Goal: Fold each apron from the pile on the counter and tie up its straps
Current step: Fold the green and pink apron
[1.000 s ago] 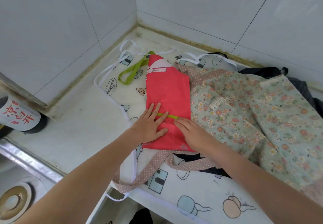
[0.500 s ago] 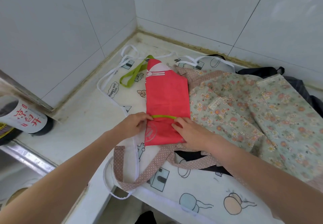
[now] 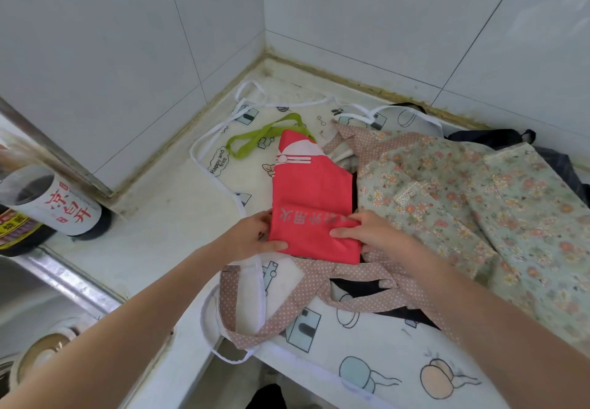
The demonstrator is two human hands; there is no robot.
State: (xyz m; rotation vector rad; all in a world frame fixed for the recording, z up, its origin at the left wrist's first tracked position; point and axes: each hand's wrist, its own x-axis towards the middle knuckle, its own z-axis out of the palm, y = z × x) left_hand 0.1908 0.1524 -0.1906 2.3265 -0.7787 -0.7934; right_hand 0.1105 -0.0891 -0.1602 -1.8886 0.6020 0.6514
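Fingers (image 3: 277,245) of both hands curl, pinching the red apron's (image 3: 311,185) folded end.

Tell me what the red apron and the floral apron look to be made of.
Red apron: likely thin non-woven or synthetic fabric, matte, holding sharp fold creases, with printed lettering. Floral apron: probably woven cotton, matte, draping in soft wrinkles, with a lace-trimmed patch.

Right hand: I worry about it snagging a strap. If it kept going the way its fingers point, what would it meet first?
The right hand points left across the red apron, so it would likely meet the left hand first.
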